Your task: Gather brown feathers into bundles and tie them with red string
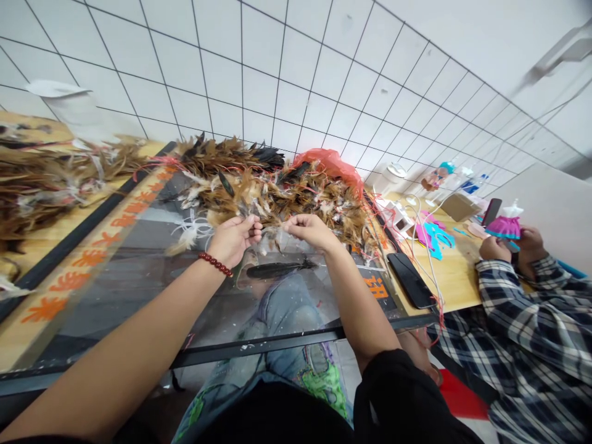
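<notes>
Head view, left to right: brown feather bundles on pale wood at the left edge; orange lettering along a slanting strip; the dark-framed, see-through top of the bench, speckled with white bits. At centre, the feather heap lies just beyond the left hand and right hand, each pinched at the fingertips; what they grasp is too small to tell. White tiled wall behind; at right, black phone and plaid-sleeved person.
</notes>
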A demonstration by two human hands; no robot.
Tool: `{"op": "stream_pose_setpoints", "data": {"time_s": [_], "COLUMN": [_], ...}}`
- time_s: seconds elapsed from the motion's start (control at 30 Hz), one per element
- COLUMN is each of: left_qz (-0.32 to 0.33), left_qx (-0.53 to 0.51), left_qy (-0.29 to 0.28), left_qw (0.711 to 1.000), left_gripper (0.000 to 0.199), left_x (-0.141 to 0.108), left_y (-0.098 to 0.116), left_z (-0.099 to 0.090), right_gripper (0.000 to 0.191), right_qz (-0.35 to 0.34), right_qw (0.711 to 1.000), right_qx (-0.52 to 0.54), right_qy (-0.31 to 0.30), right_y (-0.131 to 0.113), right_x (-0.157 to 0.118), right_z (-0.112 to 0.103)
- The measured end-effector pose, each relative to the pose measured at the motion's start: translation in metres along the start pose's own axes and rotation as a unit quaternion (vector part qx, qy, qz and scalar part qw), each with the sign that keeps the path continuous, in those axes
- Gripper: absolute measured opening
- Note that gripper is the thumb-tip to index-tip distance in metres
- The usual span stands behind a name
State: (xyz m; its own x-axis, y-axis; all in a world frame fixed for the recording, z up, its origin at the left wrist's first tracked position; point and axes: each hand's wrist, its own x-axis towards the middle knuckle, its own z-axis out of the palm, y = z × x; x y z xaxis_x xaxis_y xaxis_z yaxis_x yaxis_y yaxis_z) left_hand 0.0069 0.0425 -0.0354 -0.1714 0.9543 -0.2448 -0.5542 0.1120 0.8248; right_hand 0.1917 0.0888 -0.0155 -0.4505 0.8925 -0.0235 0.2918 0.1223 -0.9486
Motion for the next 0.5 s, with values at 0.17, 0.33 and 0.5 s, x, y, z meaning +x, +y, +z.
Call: {"op": "stream_pose_setpoints", "data": {"time_s": [0.17, 0.33, 0.5], "left_qz": [-0.058, -0.083, -0.085], "left_qx": [0.022, 0.018, 0.021], "left_qy": [-0.066, -0.099, -0.121], "left_qw": [0.996, 0.991, 0.989], "left_gripper": [0.009, 0.011, 0.020], "left_x": [-0.004, -0.008, -0.008], "left_y": [-0.004, -0.003, -0.002], "left_z": [0.002, 0.004, 0.003], "right_gripper": [0.026, 0.025, 0.026], "right_qz": [0.000, -0.009, -0.031], "right_qw": [0.966, 0.949, 0.953], "right_qx": [0.251, 0.298, 0.285], "right_qy": [0.067, 0.102, 0.094], "right_y": [0.003, 0.002, 0.003], "right_x": [0.006, 0.005, 0.006], "right_z": [0.033, 0.054, 0.051]}}
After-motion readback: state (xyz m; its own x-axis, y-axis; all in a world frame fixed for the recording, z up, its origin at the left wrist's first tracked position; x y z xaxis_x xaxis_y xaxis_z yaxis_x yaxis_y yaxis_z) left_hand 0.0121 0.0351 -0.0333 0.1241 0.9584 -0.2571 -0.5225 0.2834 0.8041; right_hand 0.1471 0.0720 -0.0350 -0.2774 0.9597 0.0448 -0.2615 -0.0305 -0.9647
